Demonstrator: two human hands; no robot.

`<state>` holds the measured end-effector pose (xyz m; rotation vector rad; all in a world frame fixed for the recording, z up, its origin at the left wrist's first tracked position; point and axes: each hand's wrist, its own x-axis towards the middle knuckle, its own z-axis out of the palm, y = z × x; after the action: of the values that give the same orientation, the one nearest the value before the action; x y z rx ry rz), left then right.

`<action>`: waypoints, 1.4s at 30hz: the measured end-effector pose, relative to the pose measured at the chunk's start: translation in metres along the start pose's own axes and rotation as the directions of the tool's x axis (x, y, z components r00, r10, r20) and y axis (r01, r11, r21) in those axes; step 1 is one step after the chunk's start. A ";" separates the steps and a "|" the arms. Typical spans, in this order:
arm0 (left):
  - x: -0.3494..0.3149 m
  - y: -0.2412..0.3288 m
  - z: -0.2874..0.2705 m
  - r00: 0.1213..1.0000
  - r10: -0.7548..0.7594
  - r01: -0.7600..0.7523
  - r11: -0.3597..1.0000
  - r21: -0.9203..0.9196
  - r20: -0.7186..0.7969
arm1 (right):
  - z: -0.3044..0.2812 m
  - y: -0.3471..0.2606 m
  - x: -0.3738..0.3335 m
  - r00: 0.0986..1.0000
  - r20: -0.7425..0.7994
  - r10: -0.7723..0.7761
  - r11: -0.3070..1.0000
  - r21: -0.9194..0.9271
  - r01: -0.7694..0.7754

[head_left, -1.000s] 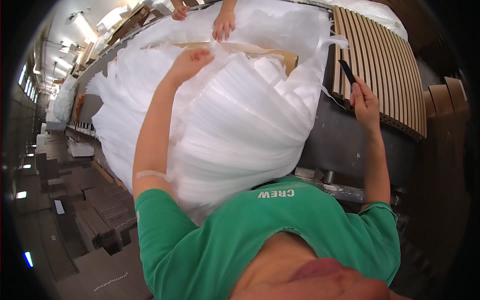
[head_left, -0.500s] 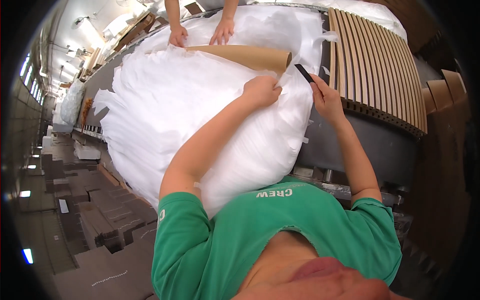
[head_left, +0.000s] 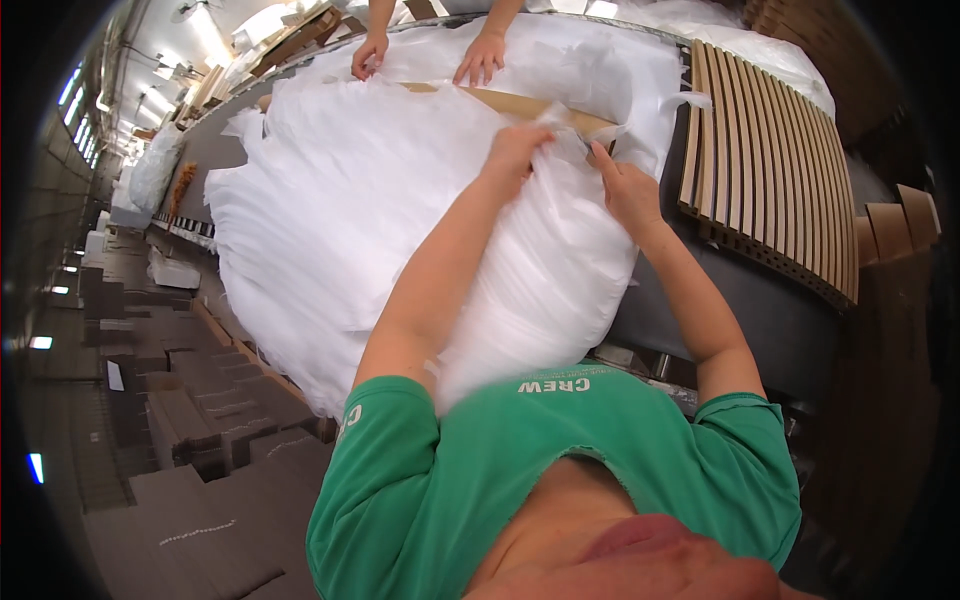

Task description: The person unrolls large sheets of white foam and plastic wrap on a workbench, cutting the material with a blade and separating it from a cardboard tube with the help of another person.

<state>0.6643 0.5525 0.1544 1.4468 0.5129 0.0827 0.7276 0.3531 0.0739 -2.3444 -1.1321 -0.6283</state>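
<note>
A large heap of thin white foam sheet [head_left: 350, 220] bulges over the table in front of me. My left hand [head_left: 513, 158] is closed on a gathered fold of it, near the right end of a brown cardboard tube [head_left: 515, 103]. Beside it, my right hand [head_left: 630, 195] grips a flat black knife-like tool [head_left: 591, 150], now mostly hidden by the foam and fingers. The foam covers much of the tube. Across the table, a co-worker's two hands [head_left: 483, 60] rest at the foam's far edge by the tube's left end.
Slatted wood panels [head_left: 770, 175] with dark gaps lie stacked at the right on the dark tabletop [head_left: 700, 300]. Clear plastic wrap [head_left: 765, 60] sits behind them. Flat brown cardboard pieces [head_left: 200, 500] lie low at the left. Folded cardboard [head_left: 890, 230] stands far right.
My right hand has moved in toward the left hand, bringing the black tool to the foam. My left hand has lifted foam over the tube's right end, covering more of it.
</note>
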 end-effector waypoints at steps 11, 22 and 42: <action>-0.005 0.033 -0.046 0.273 0.915 -0.359 -0.189 0.914 0.296 | -0.072 0.007 -0.031 0.964 -0.216 0.155 0.970 0.216 -0.107; -0.008 -0.093 -0.196 0.954 0.217 0.194 0.079 0.978 -0.207 | -0.088 -0.040 -0.055 0.931 -0.152 0.333 0.817 0.540 -0.204; 0.082 0.086 -0.209 0.830 0.557 0.109 -0.230 0.967 0.039 | -0.040 0.000 0.010 0.820 0.181 0.542 0.211 0.916 -0.342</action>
<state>0.6790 0.7867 0.2058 3.3234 0.6702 0.4396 0.7247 0.3356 0.1115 -1.3677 -0.3957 0.0931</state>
